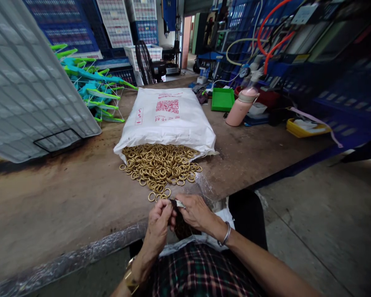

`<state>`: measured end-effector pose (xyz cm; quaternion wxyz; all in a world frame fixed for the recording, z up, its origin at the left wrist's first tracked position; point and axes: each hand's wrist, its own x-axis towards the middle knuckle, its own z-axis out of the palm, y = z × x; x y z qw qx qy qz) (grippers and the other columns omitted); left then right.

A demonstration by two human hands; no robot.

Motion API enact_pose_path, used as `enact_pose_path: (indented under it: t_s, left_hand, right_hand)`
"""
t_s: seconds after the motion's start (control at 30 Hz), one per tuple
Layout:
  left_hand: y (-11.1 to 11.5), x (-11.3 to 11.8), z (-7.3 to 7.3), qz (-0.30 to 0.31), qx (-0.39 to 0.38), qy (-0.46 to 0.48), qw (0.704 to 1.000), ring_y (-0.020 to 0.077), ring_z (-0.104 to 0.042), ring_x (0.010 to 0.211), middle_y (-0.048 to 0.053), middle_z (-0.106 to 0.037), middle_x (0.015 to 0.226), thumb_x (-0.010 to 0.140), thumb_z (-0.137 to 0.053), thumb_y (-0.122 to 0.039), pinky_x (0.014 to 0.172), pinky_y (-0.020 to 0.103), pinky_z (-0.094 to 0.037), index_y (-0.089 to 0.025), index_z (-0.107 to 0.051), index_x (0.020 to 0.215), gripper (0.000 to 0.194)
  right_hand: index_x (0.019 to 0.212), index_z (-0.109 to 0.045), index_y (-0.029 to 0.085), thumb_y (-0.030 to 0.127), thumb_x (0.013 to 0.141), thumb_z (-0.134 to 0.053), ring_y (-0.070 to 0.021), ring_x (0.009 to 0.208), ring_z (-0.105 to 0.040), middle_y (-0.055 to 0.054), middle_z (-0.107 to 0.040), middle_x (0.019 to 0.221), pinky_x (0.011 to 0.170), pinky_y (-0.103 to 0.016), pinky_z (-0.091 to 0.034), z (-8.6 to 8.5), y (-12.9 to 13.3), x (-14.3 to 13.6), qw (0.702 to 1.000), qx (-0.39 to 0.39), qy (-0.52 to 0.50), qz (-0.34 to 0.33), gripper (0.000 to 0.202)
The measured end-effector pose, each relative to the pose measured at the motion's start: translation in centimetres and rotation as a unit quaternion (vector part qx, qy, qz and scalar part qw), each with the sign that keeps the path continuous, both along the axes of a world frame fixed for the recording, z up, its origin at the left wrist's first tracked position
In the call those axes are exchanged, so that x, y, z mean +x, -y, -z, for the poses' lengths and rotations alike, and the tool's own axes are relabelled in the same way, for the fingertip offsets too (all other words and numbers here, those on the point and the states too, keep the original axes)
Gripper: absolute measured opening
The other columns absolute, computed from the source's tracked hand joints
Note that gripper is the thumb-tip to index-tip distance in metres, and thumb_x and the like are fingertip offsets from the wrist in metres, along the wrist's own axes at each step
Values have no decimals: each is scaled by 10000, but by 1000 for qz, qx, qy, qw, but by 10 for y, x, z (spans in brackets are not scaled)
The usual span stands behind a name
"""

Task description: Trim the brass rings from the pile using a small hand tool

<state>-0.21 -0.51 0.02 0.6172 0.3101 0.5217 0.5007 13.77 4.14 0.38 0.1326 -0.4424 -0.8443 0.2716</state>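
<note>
Many brass-coloured rings spill from the mouth of a white woven sack with red print, lying on the brown table. Just in front of the nearest rings, my left hand is closed, its fingers pinching a small dark piece. Close beside it on the right, my right hand is closed on a small whitish item whose end meets the dark piece; what exactly it is I cannot make out. Below the hands, a dark mass of rings lies in a white sack on my lap, partly hidden by my hands.
A large pale crate stands at the left, beside green and blue plastic parts. Behind the sack are a green tray, a pink bottle and a yellow tray. A black fan stands further back.
</note>
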Motion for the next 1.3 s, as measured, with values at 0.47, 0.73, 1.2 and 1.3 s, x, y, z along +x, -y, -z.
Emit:
enact_pose_path:
  t_s: [0.47,0.73,1.2,1.3]
  left_hand:
    - [0,3,-6,-22,-22,-27,999,59,-435,395,-50,-529,546,667,-643,-542,365,166,-343,-181,-483,688,395]
    - [4,3,-12,-25,-28,-51,998,61,-432,385,-51,-526,516,652,-651,-553,365,167,-339,-185,-479,653,406]
    - [13,0,-11,-22,-92,185,978,56,-485,461,11,-614,708,664,-708,-447,385,163,-332,-145,-557,729,344]
    - [11,-3,-7,-43,-103,218,970,74,-494,441,-4,-616,646,636,-726,-424,372,164,-301,-175,-547,759,330]
  right_hand:
    - [901,-544,176,86,737,-423,-151,695,-551,-36,-636,805,591,-264,-253,4,2,-4,997,23,70,-3,223]
    - [963,-533,170,137,782,-417,-173,700,-592,-58,-658,816,585,-268,-273,1,0,-4,994,9,106,-19,218]
    - [990,-503,200,220,860,-444,-178,837,-589,-62,-629,972,648,-257,-329,7,-25,-36,989,54,110,77,145]
    - [995,-505,202,204,852,-433,-186,814,-598,-58,-628,970,640,-270,-331,8,-27,-41,987,58,119,94,160]
